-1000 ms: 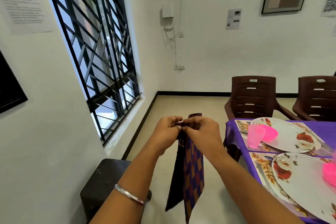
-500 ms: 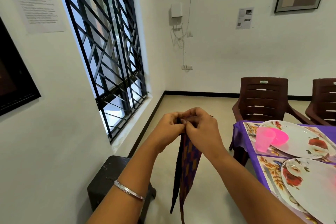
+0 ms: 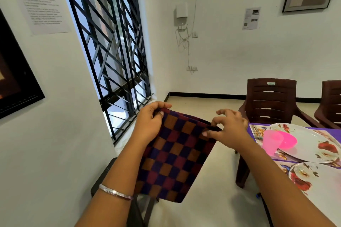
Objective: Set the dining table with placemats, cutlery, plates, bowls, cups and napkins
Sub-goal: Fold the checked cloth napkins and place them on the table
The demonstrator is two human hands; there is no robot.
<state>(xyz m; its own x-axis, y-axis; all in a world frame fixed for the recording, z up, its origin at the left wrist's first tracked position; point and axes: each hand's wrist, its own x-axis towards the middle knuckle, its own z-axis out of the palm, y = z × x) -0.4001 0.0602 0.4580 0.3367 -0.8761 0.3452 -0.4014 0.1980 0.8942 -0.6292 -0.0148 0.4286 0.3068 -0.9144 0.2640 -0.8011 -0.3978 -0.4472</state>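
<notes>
The checkered napkin (image 3: 175, 155), bunched into a narrow strip half a second ago, is now spread wide. Its top corners are pinched by the left hand (image 3: 150, 125) at 9 o'clock and seemingly by the right hand (image 3: 228, 129) at 3 o'clock, the other right fingers splayed.

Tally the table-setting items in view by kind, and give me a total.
Checked napkin, held by the left hand and right hand: 1
Floral plates: 2
Pink cup: 1
Pink bowl: 1
Floral placemats: 2
Total: 7
</notes>
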